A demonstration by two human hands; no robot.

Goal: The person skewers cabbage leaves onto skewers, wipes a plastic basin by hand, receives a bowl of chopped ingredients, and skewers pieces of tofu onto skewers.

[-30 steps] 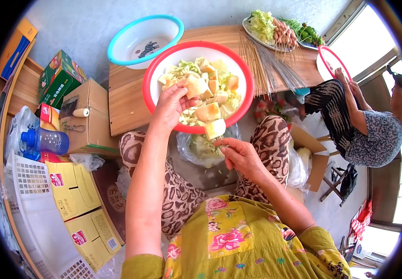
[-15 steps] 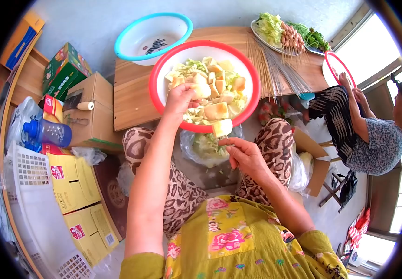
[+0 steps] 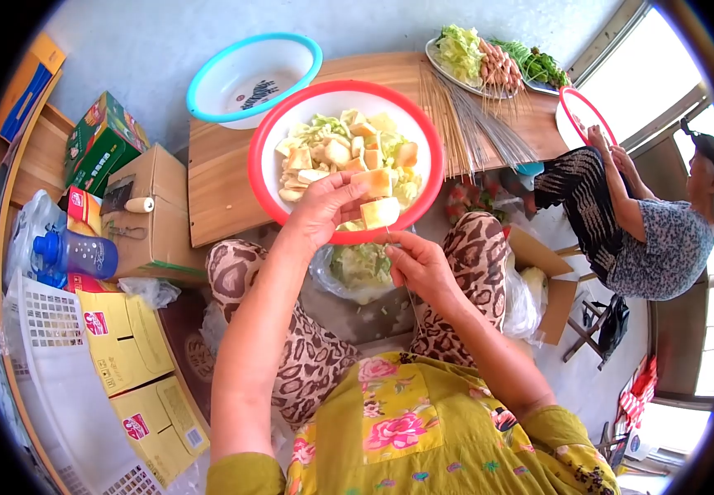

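Note:
A red-rimmed bowl (image 3: 261,148) holds shredded cabbage and several pale chunks with golden-brown skins. Over the bowl's near side, my left hand (image 3: 328,206) pinches a brown-skinned chunk (image 3: 373,183) between thumb and fingers. Just below and beside it, a pale yellow chunk (image 3: 381,214) sits on the top end of a thin skewer. My right hand (image 3: 416,262) grips that skewer under the chunk; its lower part hangs down past my palm and is hard to make out.
A blue-rimmed bowl (image 3: 196,92) and loose skewers (image 3: 472,124) lie on the wooden table (image 3: 216,186), with a vegetable plate (image 3: 435,58) behind. A co-worker (image 3: 654,239) sits at the right. A plastic bag of greens (image 3: 361,268) is below the bowl; cartons (image 3: 130,338) stand left.
My left hand has moved from deeper in the bowl toward the skewered chunk, and the chunk it holds is now beside it. The view has shifted slightly.

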